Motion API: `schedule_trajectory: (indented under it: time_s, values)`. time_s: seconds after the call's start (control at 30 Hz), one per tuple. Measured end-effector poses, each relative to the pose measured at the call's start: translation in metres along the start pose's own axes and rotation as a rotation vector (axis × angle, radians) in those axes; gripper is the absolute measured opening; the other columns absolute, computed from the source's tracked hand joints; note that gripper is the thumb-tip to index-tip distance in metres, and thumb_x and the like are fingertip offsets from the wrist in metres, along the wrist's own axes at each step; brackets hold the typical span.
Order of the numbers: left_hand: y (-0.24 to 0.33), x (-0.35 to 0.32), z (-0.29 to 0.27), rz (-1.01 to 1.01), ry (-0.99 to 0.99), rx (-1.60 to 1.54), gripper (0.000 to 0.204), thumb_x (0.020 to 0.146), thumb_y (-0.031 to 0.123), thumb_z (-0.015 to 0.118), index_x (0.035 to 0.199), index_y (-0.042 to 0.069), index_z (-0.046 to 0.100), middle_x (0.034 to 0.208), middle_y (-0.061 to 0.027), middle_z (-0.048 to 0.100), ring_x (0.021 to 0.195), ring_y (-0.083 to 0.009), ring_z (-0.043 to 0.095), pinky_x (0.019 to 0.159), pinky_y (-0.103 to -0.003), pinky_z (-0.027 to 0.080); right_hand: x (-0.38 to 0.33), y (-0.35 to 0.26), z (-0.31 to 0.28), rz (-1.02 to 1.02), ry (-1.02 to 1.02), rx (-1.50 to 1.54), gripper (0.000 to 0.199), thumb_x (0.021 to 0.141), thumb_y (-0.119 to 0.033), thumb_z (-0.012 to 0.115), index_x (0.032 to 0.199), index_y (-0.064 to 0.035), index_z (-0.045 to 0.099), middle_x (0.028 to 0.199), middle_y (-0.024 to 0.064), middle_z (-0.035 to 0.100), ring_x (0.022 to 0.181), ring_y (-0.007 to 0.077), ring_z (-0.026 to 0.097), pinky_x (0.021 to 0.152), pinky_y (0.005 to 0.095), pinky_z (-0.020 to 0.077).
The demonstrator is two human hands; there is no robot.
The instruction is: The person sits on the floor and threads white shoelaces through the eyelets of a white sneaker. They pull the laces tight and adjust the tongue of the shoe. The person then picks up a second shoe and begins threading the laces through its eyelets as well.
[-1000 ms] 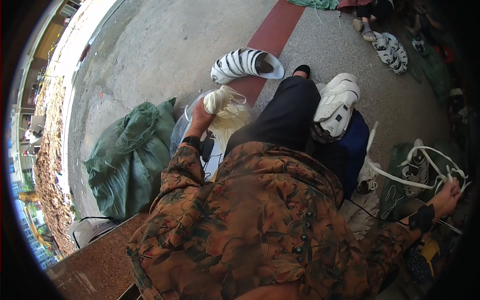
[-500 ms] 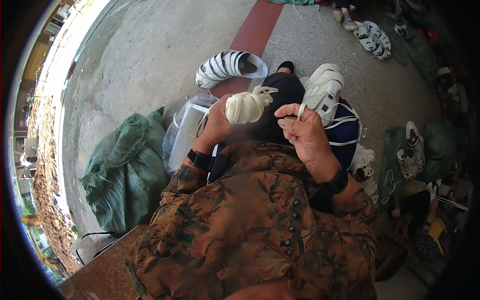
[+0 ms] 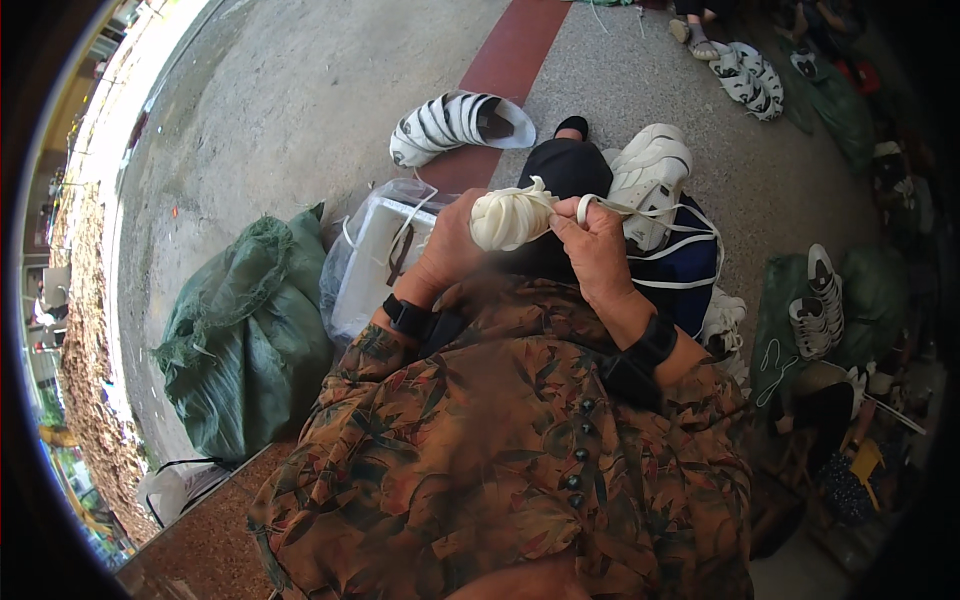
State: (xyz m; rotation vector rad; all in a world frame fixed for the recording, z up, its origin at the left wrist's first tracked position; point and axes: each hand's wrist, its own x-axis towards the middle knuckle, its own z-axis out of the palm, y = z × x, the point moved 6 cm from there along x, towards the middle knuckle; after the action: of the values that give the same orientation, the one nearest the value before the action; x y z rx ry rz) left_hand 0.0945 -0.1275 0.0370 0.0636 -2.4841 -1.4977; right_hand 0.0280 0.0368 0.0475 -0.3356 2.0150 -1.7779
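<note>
A thick bundle of cream shoelaces is gripped in my left hand, its wound end facing up. My right hand is closed in a pinch against the right side of the bundle, on a lace strand there. A white lace loops round the right index finger and runs over to the white shoe upper. That upper lies on dark blue cloth just right of my right hand, with loose lace loops trailing across it.
Nested white-and-black shoe uppers lie on the floor ahead. To the left are a white box in clear plastic and a green sack. More uppers rest on green sacking at right. Another person's feet show at far right.
My hands have come together: the bundle has shifted right, and my right hand now pinches at its edge. The white box is less covered by my left hand.
</note>
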Motion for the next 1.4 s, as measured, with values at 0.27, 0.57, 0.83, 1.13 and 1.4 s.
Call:
schedule_trajectory:
  time_s: [0.27,0.57,0.83,1.13,1.4]
  values:
    - [0.001,-0.003,0.0,-0.01,-0.03,0.034,0.042,0.068,0.011,0.073,0.106,0.002,0.057,0.097,-0.0123,0.063,0.09,-0.0269,0.063,0.08,-0.033,0.048,0.0,0.004,0.004,0.095,-0.009,0.181,0.011,0.082,-0.005,0.059,0.089,0.003,0.061,0.074,0.0007,0.059,0.063,0.0067,0.049,0.06,0.0229,0.0426]
    - [-0.008,-0.004,0.0,-0.035,-0.046,0.085,0.04,0.069,0.013,0.073,0.104,0.003,0.057,0.095,-0.0138,0.062,0.09,-0.0308,0.062,0.079,-0.035,0.048,0.0,0.005,0.01,0.172,-0.038,0.807,0.005,0.089,-0.007,0.053,0.086,-0.0034,0.055,0.068,-0.0025,0.045,0.056,0.0079,0.037,0.062,0.0268,0.0394]
    - [-0.081,-0.025,-0.027,-0.015,0.072,0.263,0.044,0.065,0.021,0.077,0.101,0.005,0.057,0.091,-0.0137,0.062,0.087,-0.0331,0.061,0.077,-0.038,0.048,-0.025,-0.08,-0.107,-0.136,0.105,0.816,0.005,0.09,-0.008,0.056,0.091,-0.0028,0.055,0.065,-0.0046,0.036,0.05,0.0048,0.027,0.045,0.0226,0.0231]
    - [-0.142,-0.055,-0.056,-0.15,0.054,0.363,0.031,0.07,0.01,0.07,0.097,0.006,0.058,0.088,-0.0142,0.063,0.086,-0.0352,0.06,0.076,-0.039,0.048,-0.081,-0.09,-0.393,-0.386,0.261,0.738,0.02,0.091,-0.008,0.054,0.105,0.0071,0.053,0.097,0.0136,0.058,0.087,0.0194,0.054,0.087,0.0333,0.0444]
    - [-0.215,-0.105,-0.123,-0.428,0.311,0.397,0.036,0.07,0.019,0.071,0.101,0.006,0.058,0.095,-0.0172,0.065,0.091,-0.0347,0.062,0.077,-0.039,0.048,-0.135,-0.142,-0.434,-0.321,0.444,-0.441,0.02,0.094,-0.005,0.047,0.107,0.0098,0.05,0.075,0.0017,0.046,0.07,0.0102,0.043,0.071,0.0206,0.0393]
